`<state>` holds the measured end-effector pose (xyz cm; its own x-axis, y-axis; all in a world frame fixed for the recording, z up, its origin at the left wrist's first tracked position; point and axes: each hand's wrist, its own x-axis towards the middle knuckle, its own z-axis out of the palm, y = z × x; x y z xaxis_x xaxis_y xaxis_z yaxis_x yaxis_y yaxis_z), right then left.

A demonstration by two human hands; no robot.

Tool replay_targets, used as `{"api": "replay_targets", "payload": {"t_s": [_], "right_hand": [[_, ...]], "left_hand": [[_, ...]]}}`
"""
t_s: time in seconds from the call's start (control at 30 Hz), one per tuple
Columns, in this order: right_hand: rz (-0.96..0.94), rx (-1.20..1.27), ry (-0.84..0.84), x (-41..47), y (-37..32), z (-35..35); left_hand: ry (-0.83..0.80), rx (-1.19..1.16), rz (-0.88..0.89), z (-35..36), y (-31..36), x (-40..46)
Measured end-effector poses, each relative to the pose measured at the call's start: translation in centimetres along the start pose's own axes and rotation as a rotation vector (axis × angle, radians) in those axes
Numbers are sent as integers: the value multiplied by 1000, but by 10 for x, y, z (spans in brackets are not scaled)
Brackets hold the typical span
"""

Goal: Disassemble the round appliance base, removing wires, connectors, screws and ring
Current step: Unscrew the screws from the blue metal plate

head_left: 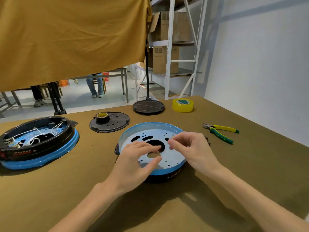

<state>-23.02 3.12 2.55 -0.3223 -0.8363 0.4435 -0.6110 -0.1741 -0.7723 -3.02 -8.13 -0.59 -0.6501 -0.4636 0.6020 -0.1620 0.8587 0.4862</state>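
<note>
A roll of clear yellow tape (183,105) sits at the far edge of the olive counter (250,164), with green-and-yellow pliers (220,132) lying to the right. A mustard cloth (70,39) hangs behind. Cardboard boxes (165,59) fill a white metal shelf (170,47) by the wall.

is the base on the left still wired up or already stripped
Still wired: white wires loop across the inside of the left base, unlike the bare base under the hands.
</note>
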Motion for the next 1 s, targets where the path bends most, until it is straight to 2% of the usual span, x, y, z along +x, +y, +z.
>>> {"api": "replay_targets", "payload": {"t_s": [0.07, 0.13, 0.3, 0.43, 0.57, 0.73, 0.87, 1.0], "right_hand": [[-13, -107, 182, -10, 12, -13], [-3, -176, 268, -24, 28, -19], [-33, -486, 285, -51, 64, -20], [-56, -721, 208, -49, 71, -19], [-68, -875, 265, -49, 73, -20], [23, -963, 275, -47, 74, -18], [56, -884, 395, -34, 75, -28], [319, -1030, 115, -12, 78, -35]], "left_hand": [[-142, 164, 113, -1, -5, -6], [-190, 275, 197, -5, -10, -9], [-159, 321, 220, -14, -16, -12], [-130, 340, 218, -16, -20, -15], [-91, 364, 200, -15, -24, -18], [-70, 370, 186, -14, -28, -20], [-63, 366, 187, -13, -28, -20], [-61, 358, 178, -13, -27, -21]]}}
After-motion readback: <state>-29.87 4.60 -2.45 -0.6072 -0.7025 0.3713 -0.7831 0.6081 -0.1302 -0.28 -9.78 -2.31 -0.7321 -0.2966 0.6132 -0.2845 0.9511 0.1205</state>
